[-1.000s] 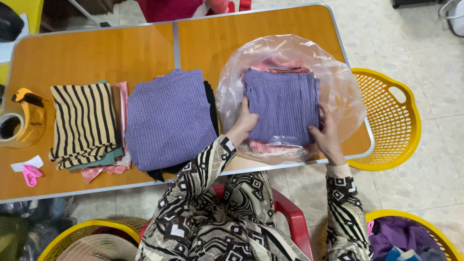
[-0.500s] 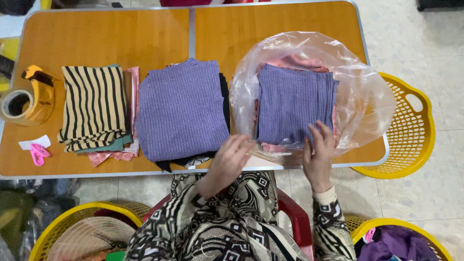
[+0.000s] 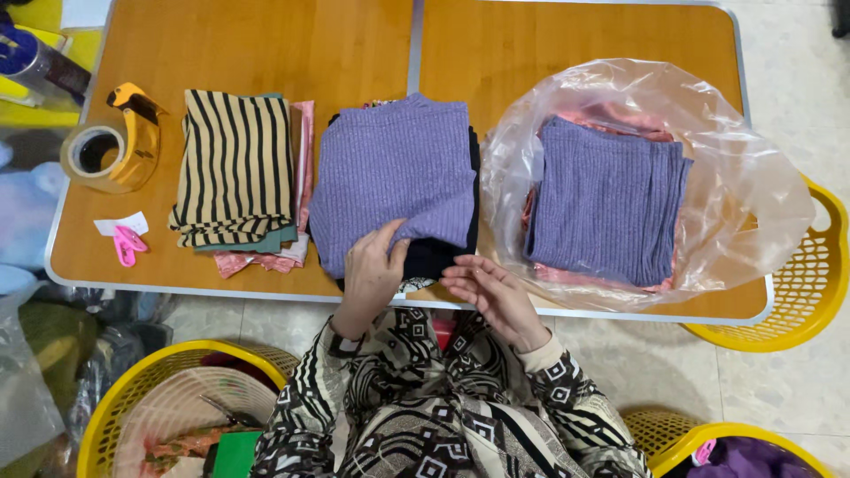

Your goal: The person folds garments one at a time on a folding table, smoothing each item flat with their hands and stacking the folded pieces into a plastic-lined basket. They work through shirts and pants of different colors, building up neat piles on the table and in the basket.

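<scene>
A folded purple knit sweater (image 3: 390,177) tops the middle stack of clothes on the wooden table (image 3: 266,53), with a black garment (image 3: 438,257) under it. My left hand (image 3: 372,274) grips the near edge of that purple sweater, lifting its corner. Just right of it, my right hand (image 3: 487,288) hovers with fingers apart, holding nothing. A clear plastic bag (image 3: 753,195) on the right holds another folded purple sweater (image 3: 606,199) over pink clothes.
A striped tan-and-black folded pile (image 3: 235,168) lies left of the middle stack. A tape dispenser (image 3: 111,146) and a small pink tool (image 3: 127,245) sit at the table's left. Yellow baskets stand at the right (image 3: 810,292), lower left (image 3: 133,398) and lower right (image 3: 708,443).
Both hands left the bagged purple sweater and moved left to the middle stack. My left hand took hold of the middle sweater's near edge.
</scene>
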